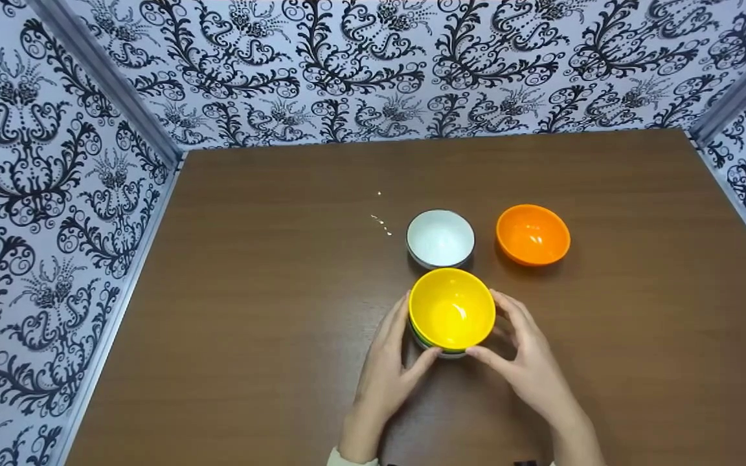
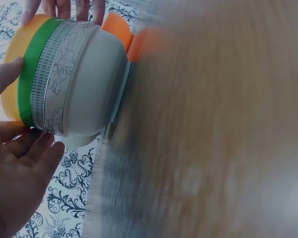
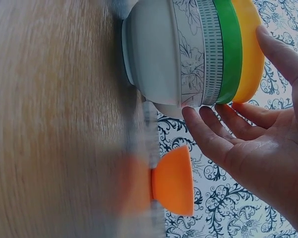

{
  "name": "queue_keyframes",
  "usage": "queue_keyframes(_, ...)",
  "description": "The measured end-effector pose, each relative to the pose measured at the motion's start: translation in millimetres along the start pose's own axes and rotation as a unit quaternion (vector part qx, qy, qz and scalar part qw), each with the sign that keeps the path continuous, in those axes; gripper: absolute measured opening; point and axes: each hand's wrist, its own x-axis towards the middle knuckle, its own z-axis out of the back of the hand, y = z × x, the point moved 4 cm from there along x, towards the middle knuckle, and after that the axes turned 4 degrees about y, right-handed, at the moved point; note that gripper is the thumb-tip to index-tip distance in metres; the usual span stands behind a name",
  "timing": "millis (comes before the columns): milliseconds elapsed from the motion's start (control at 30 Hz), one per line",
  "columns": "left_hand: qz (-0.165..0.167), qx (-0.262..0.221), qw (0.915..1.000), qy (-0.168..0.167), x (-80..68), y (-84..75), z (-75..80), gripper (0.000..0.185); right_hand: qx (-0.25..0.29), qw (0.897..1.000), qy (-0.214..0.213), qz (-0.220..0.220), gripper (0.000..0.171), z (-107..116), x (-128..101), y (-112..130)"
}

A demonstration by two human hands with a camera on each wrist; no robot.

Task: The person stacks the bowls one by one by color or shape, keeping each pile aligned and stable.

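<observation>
A nested stack of bowls stands on the table with a yellow bowl [image 1: 452, 309] on top. Below it come a green bowl [image 3: 230, 52], a white bowl with a dashed band [image 2: 45, 74] and a white bowl with a leaf pattern [image 3: 191, 59] at the bottom. My left hand [image 1: 389, 366] grips the stack from the left, thumb at the near side. From the right, my right hand [image 1: 528, 362] holds it, its thumb at the yellow rim and fingers along the upper bowls.
Just behind the stack sits another white bowl [image 1: 441, 238]. An orange bowl [image 1: 533, 235] stands to its right. Small pale specks [image 1: 381, 223] mark the brown table [image 1: 250, 291]. Patterned panels [image 1: 373, 71] enclose the table at the back and sides.
</observation>
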Motion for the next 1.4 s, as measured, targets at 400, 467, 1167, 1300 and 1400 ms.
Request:
queue_keyframes(400, 0.001, 0.003, 1.0000, -0.003, -0.1, 1.4, 0.1, 0.087, -0.006, 1.000, -0.002, 0.003, 0.087, -1.3, 0.6, -1.8)
queue_keyframes(467, 0.000, 0.005, 1.0000, -0.002, -0.1, 1.5, 0.3, 0.087, -0.008, 1.000, -0.003, 0.006, 0.087, -1.5, 0.7, -2.1)
queue_keyframes(1167, 0.003, 0.006, 1.0000, 0.001, -0.2, 4.3, 0.2, 0.089, -0.005, 1.000, -0.004, 0.016, 0.086, -2.7, 0.8, -4.0)
queue_keyframes(1300, 0.011, -0.003, 0.9999, 0.004, -0.1, 4.4, 0.5, 0.089, -0.006, 1.000, -0.004, 0.014, 0.086, -2.6, 0.9, -3.7)
queue_keyframes(1400, 0.014, -0.007, 0.9999, 0.005, 0.3, 4.3, 0.6, 0.087, -0.007, 1.000, -0.004, 0.012, 0.086, -2.1, 0.7, -3.2)
